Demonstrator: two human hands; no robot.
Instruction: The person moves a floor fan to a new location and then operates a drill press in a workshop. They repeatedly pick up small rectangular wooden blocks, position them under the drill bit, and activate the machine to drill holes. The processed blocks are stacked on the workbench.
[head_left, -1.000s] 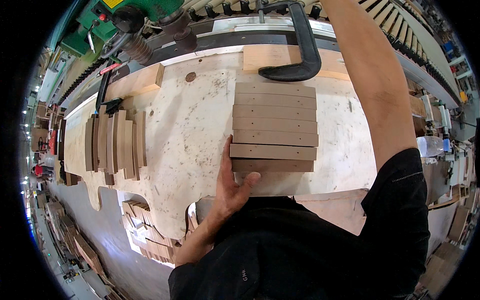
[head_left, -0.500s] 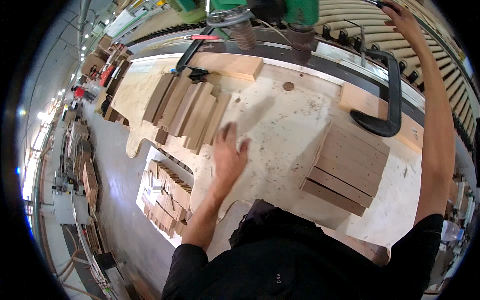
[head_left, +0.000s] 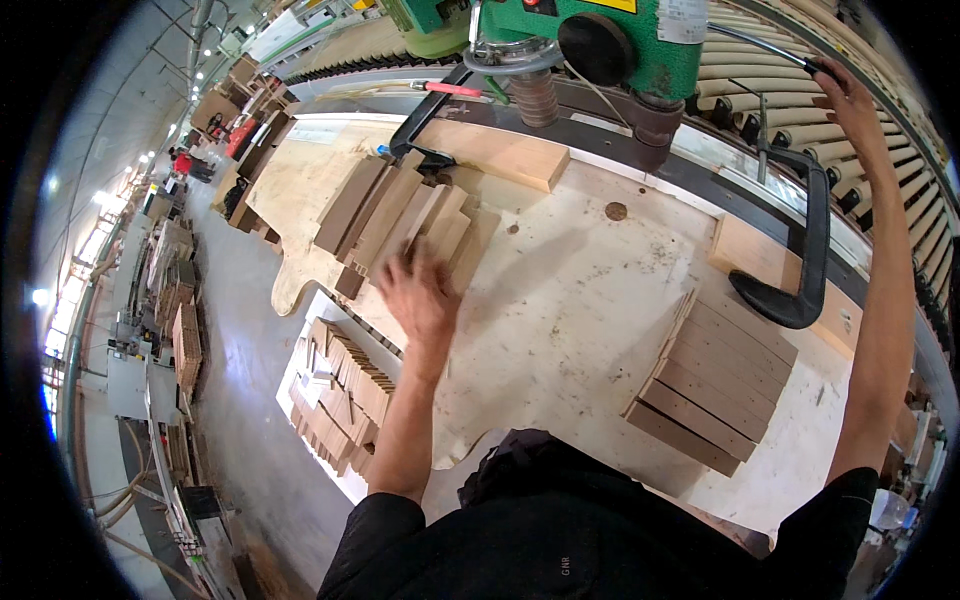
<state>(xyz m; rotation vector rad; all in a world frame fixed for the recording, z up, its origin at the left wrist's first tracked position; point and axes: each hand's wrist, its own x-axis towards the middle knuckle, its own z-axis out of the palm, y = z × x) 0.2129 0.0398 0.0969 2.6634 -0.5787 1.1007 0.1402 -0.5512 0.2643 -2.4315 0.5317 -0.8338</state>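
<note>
My left hand (head_left: pixel 420 300) is over the near ends of several wooden strips (head_left: pixel 375 215) lying side by side at the left of the pale board (head_left: pixel 560 330). Its fingers are blurred, and whether they grip a strip cannot be made out. At the upper right, my right hand (head_left: pixel 850 108) is closed at the black end of a metal lever (head_left: pixel 770 48). The lever reaches toward a green drilling machine (head_left: pixel 640 60) above the board's far edge. On the board's right side lies a block of strips with small holes (head_left: pixel 720 370), set edge to edge.
A black clamp (head_left: pixel 815 240) presses on a wooden bar (head_left: pixel 760 252) at the far right. Another bar (head_left: pixel 500 150) lies at the back, beside a second clamp (head_left: pixel 425 115). Stacked wood pieces (head_left: pixel 340 400) sit lower left. Rollers (head_left: pixel 920 230) run along the right.
My left hand has moved left onto the strips, its fingers now blurred. My right hand stays at the lever. The whole view has shifted, with the machine now lower and further right.
</note>
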